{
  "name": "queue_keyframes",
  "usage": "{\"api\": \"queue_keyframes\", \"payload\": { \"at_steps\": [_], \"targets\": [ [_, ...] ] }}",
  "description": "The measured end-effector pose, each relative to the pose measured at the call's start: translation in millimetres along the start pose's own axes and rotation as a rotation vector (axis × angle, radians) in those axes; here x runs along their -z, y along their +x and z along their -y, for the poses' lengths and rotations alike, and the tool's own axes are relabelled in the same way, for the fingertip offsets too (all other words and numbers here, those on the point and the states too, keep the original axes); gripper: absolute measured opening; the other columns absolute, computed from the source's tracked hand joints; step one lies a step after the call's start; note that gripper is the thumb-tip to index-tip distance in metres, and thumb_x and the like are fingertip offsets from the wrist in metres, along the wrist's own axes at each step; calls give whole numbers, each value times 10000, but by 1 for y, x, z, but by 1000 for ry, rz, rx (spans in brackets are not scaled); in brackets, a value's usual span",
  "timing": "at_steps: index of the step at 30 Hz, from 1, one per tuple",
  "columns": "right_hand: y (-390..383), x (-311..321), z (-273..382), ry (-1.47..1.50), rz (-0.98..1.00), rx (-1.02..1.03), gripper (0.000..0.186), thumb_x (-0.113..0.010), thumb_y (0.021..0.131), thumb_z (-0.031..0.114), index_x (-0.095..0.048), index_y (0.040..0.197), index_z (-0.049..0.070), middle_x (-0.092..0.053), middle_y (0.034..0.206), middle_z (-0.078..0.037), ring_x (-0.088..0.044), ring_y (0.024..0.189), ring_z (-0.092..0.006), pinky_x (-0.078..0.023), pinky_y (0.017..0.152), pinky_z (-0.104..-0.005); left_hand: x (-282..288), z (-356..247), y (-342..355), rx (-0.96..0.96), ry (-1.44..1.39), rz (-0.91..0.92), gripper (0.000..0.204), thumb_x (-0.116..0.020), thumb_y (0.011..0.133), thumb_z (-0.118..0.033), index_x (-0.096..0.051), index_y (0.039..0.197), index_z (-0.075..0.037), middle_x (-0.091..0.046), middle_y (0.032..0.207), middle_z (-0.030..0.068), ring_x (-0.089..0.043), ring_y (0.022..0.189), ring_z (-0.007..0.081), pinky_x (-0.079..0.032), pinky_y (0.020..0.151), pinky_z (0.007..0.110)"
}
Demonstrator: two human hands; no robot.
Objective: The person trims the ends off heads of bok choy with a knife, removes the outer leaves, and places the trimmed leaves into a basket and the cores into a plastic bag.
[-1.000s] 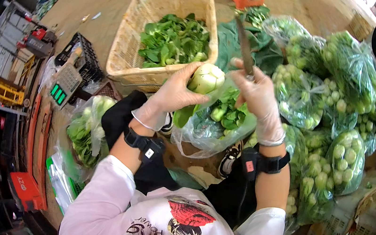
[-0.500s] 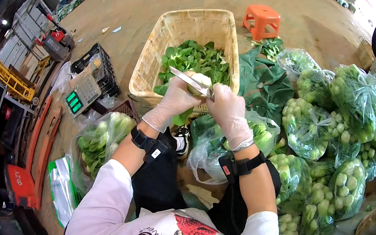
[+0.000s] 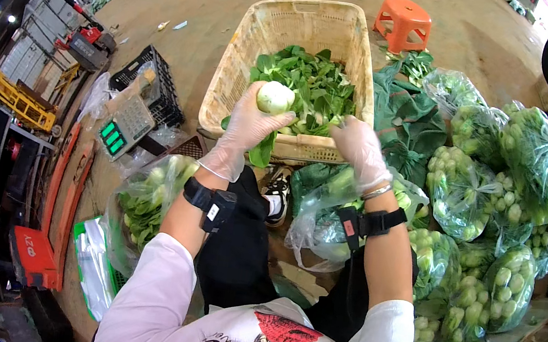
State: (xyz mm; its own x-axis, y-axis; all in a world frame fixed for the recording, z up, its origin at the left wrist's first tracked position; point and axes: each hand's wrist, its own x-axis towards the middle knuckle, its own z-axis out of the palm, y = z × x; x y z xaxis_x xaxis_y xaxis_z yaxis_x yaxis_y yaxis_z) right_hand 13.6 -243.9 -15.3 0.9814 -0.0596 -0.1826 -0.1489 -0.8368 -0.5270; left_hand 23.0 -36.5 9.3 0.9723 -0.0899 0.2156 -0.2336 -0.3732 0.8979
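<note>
My gloved left hand (image 3: 250,123) is closed around a bok choy (image 3: 275,98), its pale cut base turned up and its green leaves hanging below the hand. This is over the near part of a cream plastic crate (image 3: 232,68), where loose green leaves (image 3: 306,82) lie. Above the crate's near right corner, my gloved right hand (image 3: 362,151) is closed, apart from the bok choy. It gripped a knife half a second ago; the blade does not show plainly now, and the fingers hide what they hold.
Clear bags of bok choy (image 3: 461,192) are piled at the right, beside green sacking (image 3: 405,119). An open bag of greens (image 3: 152,200), a scale (image 3: 129,126) and a black crate (image 3: 153,86) stand at the left. An orange stool (image 3: 402,25) is beyond the crate.
My right hand has moved right, away from the bok choy, and the knife blade has gone from sight. My left hand has turned the bok choy's base upward. The view has shifted slightly.
</note>
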Motion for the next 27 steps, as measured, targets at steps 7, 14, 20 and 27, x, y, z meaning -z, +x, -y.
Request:
{"api": "queue_keyframes", "payload": {
  "at_steps": [7,14,20,27],
  "targets": [
    [-44,15,40,804,107,396,421,-707,755,125,-595,1156,65,-595,717,-12,-512,589,-55,-443,512,-217,1,-5,-11,199,-367,443,631,-788,674,-106,-424,1183,-19,-566,1013,39,-553,906,113,-472,791,253],
    [-37,19,28,659,250,327,308,-683,767,141,-650,1059,49,-589,703,1,-520,610,-44,-459,550,-215,20,-12,-11,321,-447,720,520,-740,659,-66,-522,1128,-14,-586,976,6,-555,875,102,-452,804,242],
    [-11,23,12,485,-247,340,517,-729,741,217,-556,1215,105,-641,778,-53,-596,666,-130,-491,609,-273,30,-17,-20,428,-717,770,702,-765,604,-252,-478,1170,48,-620,916,144,-615,817,187,-514,731,291],
    [-41,37,30,1037,440,420,614,-715,752,161,-453,1296,44,-651,786,-44,-489,462,-52,-412,440,-193,21,-6,-33,487,-1143,787,644,-674,777,-375,-454,1185,72,-611,943,198,-624,809,275,-545,686,333]
  ]
}}
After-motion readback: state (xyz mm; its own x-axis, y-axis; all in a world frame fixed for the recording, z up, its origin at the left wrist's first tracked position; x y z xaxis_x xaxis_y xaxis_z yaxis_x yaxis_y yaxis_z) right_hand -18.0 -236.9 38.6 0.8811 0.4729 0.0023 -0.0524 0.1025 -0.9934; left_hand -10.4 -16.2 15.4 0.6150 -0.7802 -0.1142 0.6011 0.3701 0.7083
